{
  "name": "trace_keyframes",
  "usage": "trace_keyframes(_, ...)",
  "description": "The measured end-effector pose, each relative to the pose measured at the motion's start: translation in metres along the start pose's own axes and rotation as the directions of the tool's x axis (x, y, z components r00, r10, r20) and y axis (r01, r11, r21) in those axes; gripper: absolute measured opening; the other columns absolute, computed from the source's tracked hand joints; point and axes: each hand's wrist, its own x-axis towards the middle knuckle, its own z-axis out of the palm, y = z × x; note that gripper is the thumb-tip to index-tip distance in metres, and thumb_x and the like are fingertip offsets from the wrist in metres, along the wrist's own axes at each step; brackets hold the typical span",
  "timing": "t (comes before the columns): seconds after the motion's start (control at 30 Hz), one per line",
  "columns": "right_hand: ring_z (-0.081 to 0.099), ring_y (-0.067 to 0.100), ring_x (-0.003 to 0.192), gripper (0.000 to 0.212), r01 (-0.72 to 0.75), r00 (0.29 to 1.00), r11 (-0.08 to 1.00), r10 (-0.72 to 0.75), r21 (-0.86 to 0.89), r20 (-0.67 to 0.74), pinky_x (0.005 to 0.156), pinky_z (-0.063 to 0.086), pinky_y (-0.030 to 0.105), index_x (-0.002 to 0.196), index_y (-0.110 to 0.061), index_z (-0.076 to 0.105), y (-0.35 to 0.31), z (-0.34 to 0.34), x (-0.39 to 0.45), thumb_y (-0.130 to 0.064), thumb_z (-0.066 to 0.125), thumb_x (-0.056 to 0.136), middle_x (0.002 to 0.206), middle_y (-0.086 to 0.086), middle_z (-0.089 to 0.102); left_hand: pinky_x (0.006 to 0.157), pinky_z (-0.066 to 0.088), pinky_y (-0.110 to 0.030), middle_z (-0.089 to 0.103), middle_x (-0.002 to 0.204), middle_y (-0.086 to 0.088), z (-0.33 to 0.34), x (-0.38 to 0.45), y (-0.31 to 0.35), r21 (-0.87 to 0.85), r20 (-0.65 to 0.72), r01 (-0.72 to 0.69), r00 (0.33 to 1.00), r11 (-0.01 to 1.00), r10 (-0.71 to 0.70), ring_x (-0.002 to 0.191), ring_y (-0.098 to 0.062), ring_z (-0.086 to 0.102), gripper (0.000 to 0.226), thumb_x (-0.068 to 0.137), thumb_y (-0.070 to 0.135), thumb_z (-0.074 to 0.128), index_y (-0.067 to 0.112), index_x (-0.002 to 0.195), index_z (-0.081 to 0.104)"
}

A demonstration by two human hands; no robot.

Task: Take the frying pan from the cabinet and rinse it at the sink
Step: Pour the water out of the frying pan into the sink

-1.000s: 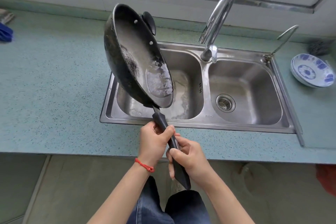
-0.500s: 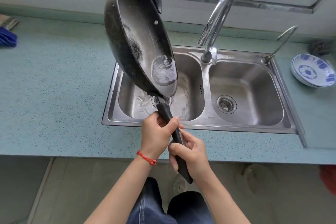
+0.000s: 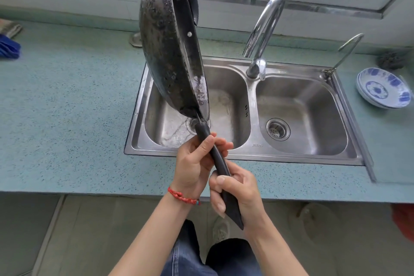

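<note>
The black frying pan [image 3: 167, 51] stands almost on edge above the left basin of the steel double sink [image 3: 251, 154], its blackened underside facing left and a little water at its lowest inner part. Its long black handle slants down toward me. My left hand [image 3: 195, 163], with a red bracelet at the wrist, grips the upper handle. My right hand [image 3: 237, 190] grips the handle's lower end. The chrome tap [image 3: 264, 29] arches over the divider; no water runs from it.
A stack of blue-and-white bowls [image 3: 383, 88] sits on the green counter [image 3: 67, 107] right of the sink. A thin wire stand [image 3: 345, 54] rises at the sink's back right corner, with a dark scrubber [image 3: 391, 59] behind. Blue cloth [image 3: 9, 48] lies far left.
The pan has been tipped higher and turned until nearly edge-on, its underside now showing. The pooled water slid to the lowest part. Both hands kept their hold on the handle.
</note>
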Motion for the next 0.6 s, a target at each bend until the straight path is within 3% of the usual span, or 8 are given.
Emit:
trace_keyframes(0.1,0.034,0.014,0.025,0.014,-0.019,1.000,0.999,0.020,-0.026,0.023,0.031,0.034,0.017,0.066,-0.007,0.053,-0.002,-0.003,0.001,-0.016,0.062,0.060,0.046,0.010,0.037,0.057,0.054,-0.025,0.063,0.059,-0.002,0.000,0.000,0.004,0.091,-0.015,-0.017,1.000,0.996,0.018,0.057,-0.017,0.065,0.013,0.073,0.009,0.066,0.004,0.080,0.056)
trace_keyframes(0.23,0.042,0.015,0.030,0.034,-0.055,0.995,0.993,0.063,-0.103,0.077,0.034,0.039,0.019,0.087,0.004,0.051,-0.004,-0.013,0.004,-0.019,0.060,0.063,0.052,0.007,0.046,0.055,0.053,-0.025,0.061,0.055,0.002,0.001,0.000,0.002,0.246,-0.072,-0.083,0.992,0.966,0.104,0.054,-0.014,0.061,0.004,0.079,0.006,0.059,0.004,0.077,0.056)
trace_keyframes(0.33,0.050,0.017,0.036,0.049,-0.082,0.990,0.979,0.101,-0.189,0.095,0.039,0.045,0.023,0.093,0.021,0.045,-0.002,-0.020,0.005,-0.018,0.059,0.068,0.056,0.006,0.054,0.052,0.051,-0.024,0.062,0.052,0.002,-0.003,-0.001,0.000,0.367,-0.109,-0.107,0.982,0.924,0.157,0.053,-0.013,0.063,0.007,0.082,0.004,0.058,0.004,0.075,0.056)
trace_keyframes(0.43,0.054,0.018,0.039,0.032,-0.094,0.989,0.957,0.122,-0.274,0.087,0.043,0.048,0.026,0.095,0.014,0.051,-0.002,-0.021,0.004,-0.011,0.056,0.074,0.061,0.007,0.057,0.049,0.050,-0.021,0.063,0.049,0.003,-0.005,-0.003,-0.003,0.449,-0.124,-0.110,0.975,0.887,0.184,0.052,-0.011,0.064,0.009,0.082,0.003,0.059,0.004,0.075,0.055)
trace_keyframes(0.53,0.053,0.022,0.041,0.012,-0.106,0.987,0.922,0.142,-0.372,0.071,0.046,0.048,0.029,0.079,-0.006,0.058,-0.004,-0.021,0.003,-0.015,0.056,0.071,0.065,0.023,0.053,0.047,0.050,-0.020,0.064,0.048,0.003,-0.007,-0.003,-0.007,0.465,-0.139,-0.104,0.972,0.879,0.189,0.052,-0.010,0.065,0.010,0.082,0.002,0.060,0.005,0.075,0.054)
trace_keyframes(0.6,0.051,0.023,0.041,0.005,-0.107,0.989,0.906,0.141,-0.410,0.054,0.047,0.048,0.030,0.074,-0.010,0.057,-0.004,-0.022,0.002,-0.015,0.055,0.072,0.065,0.024,0.051,0.046,0.049,-0.021,0.064,0.048,0.002,-0.007,-0.003,-0.009,0.474,-0.144,-0.102,0.971,0.874,0.192,0.052,-0.011,0.066,0.009,0.081,0.002,0.060,0.003,0.075,0.054)
